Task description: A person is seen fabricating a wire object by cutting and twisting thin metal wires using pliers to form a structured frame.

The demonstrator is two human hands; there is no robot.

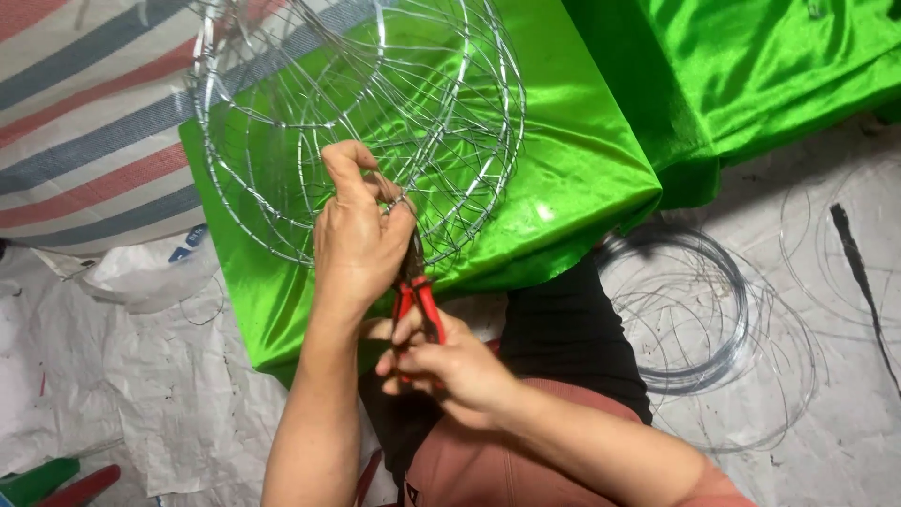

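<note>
- Pinching the lower rim of the wire frame [361, 122], the left hand [361, 239] has thumb and fingers closed tight on a wire junction; its grip holds the frame wire itself.
- Right hand [450, 366] is wrapped around the red handles of the pliers [418, 296]; grip closed on the tool, the handles squeezed near together. The nose of the pliers points up into the spot where the left fingers pinch, mostly hidden behind that hand.
- Wire frame: a rounded cage of thin silvery hoops and ribs, resting on the green satin cloth [563, 178] just above the person's lap, its lower rim at the hands.
- Handling, as a judgement: the frame looks light and springy, open enough to flex or dent if squeezed across the middle. Best held at a crossing of hoop and rib, where it is stiffest. Cut wire ends are likely sharp.
- The cloth looks slick and soft; the frame could slide on it.
- Wire coil [694, 310] lies on the white floor sheet [141, 394] to the person's right, well apart from the hands; loose thin loops spread around it.
- Striped woven sack [84, 122] lies beyond the frame, upper left.
- Red and green plastic pieces [56, 481] show at the bottom left corner; kind unclear.
</note>
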